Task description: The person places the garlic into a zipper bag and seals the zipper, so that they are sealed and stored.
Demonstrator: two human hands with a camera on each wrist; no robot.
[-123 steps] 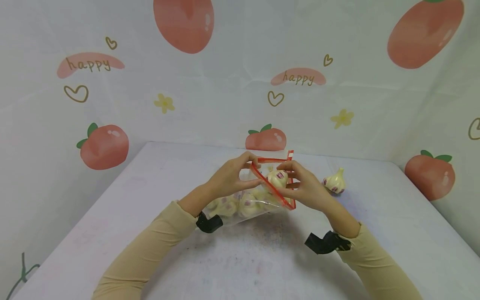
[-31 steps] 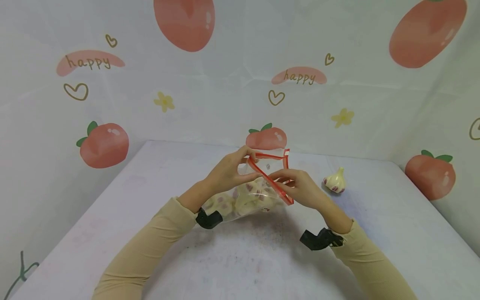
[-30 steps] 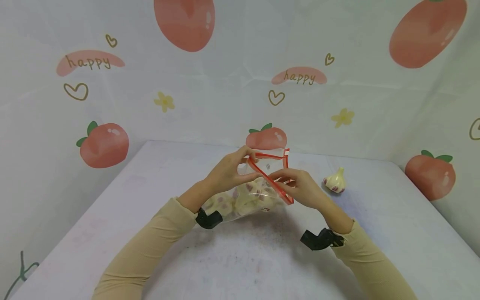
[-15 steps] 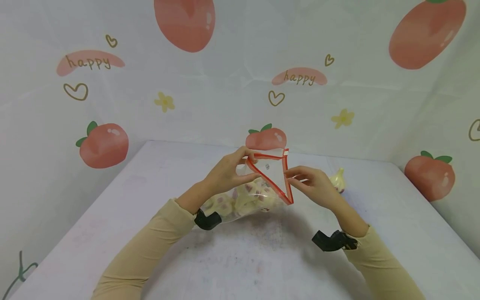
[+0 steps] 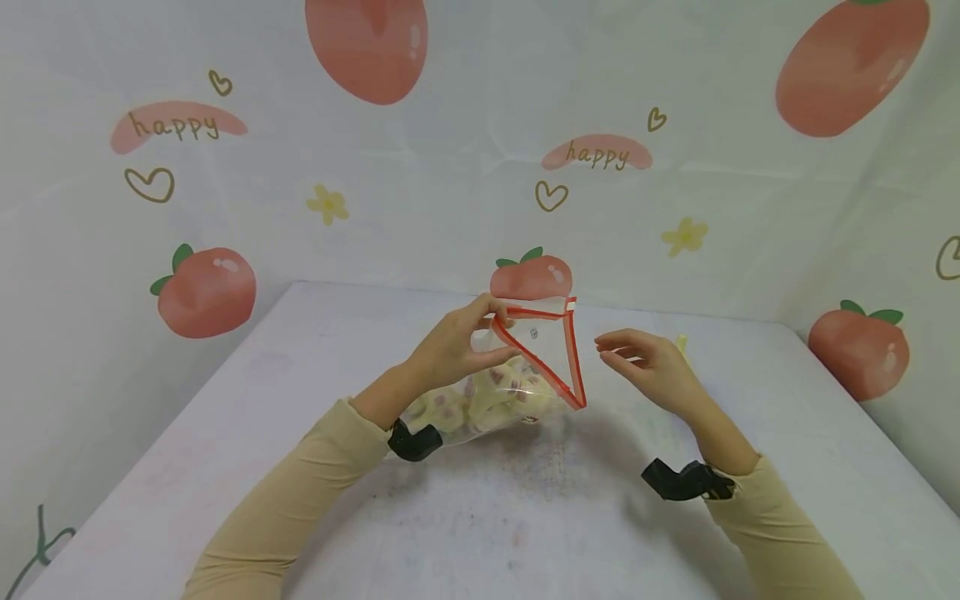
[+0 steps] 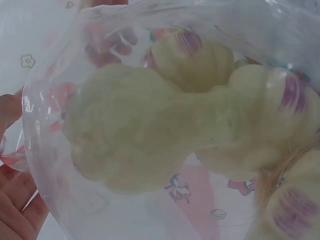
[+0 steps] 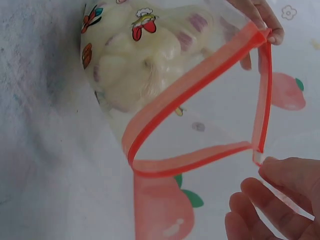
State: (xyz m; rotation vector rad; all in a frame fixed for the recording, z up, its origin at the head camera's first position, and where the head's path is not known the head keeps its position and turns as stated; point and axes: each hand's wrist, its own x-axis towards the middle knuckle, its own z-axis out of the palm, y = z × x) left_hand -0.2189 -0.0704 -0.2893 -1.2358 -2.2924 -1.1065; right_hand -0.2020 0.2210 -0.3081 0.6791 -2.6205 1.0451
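A clear zip bag [image 5: 576, 367] with a red-edged mouth lies on its side, its mouth spread toward the right. Several garlic bulbs [image 5: 498, 400], cream with purple streaks, show through its plastic; the left wrist view has them [image 6: 125, 130] up close. The left hand [image 5: 453, 346] pinches the bag's mouth at its upper left corner. To the right of the mouth, apart from it, the right hand [image 5: 652, 367] hovers with bent fingers and holds nothing. Behind that hand sits another garlic bulb [image 5: 682, 342], mostly hidden, with only its stem tip showing.
The white table [image 5: 465, 533] reaches back to a cloth backdrop [image 5: 435, 167] printed with fruit, hearts and flowers. A green cord [image 5: 43, 542] hangs at the lower left. Both wrists wear black devices [image 5: 686, 481].
The right hand put a garlic bulb into the bag, came out with nothing in it, and moved right, now covering most of the loose bulb. The left hand keeps its pinch on the bag.
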